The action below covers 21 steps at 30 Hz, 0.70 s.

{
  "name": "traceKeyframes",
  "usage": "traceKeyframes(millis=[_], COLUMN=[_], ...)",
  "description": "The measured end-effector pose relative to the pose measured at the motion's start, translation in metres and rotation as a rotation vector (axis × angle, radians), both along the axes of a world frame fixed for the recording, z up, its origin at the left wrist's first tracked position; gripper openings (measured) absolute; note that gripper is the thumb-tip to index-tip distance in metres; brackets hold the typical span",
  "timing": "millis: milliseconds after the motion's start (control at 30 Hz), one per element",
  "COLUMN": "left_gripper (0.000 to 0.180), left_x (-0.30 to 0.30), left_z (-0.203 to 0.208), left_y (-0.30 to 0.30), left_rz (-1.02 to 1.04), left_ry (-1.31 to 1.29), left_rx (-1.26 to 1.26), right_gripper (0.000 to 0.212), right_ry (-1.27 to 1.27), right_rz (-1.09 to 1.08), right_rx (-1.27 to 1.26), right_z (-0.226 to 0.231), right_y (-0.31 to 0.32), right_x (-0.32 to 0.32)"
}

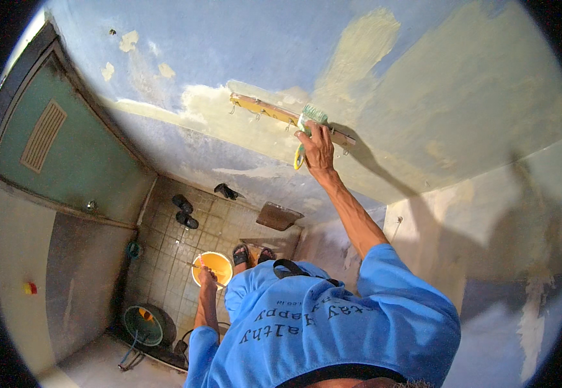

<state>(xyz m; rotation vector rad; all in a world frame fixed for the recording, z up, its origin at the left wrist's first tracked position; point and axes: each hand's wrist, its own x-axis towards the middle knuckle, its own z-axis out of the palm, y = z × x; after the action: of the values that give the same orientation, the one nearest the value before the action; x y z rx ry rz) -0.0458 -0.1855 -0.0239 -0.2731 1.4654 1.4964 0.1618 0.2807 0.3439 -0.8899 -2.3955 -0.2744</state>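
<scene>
Flat paintbrush with pale-green bristles and a yellow handle is lying in the right hand, whose fingers are gripping it at a yellow-brown wooden rail with wire hooks on the blue, pale-yellow-patched wall. Whether the bristles are touching is unclear. Careful brushing here is probably calling for light, even strokes around the hooks. The brush is sitting far and right of the left hand, which is gripping the round, white-rimmed yellow bucket, by handle or rim, I cannot tell.
</scene>
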Motion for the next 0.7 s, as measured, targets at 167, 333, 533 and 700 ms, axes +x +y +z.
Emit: traceKeyframes(millis=[167,333,533,700], left_gripper=[0.031,0.031,0.033,0.034], left_x=[-0.001,-0.007,-0.008,-0.007], left_z=[-0.009,-0.023,-0.047,-0.052], left_y=[0.01,0.016,0.01,0.011], left_rz=[0.113,0.122,0.132,0.132], left_ry=[-0.026,-0.099,-0.131,-0.12], left_rx=[-0.066,-0.18,-0.112,-0.139], right_gripper=[0.032,0.032,0.031,0.024], right_ry=[-0.016,0.031,0.057,0.086], right_rz=[0.044,0.095,0.144,0.137], right_rx=[-0.124,-0.176,-0.19,-0.201], right_z=[0.013,0.022,0.027,0.033], right_y=[-0.004,0.002,0.004,0.004], right_x=[0.004,0.007,0.016,0.017])
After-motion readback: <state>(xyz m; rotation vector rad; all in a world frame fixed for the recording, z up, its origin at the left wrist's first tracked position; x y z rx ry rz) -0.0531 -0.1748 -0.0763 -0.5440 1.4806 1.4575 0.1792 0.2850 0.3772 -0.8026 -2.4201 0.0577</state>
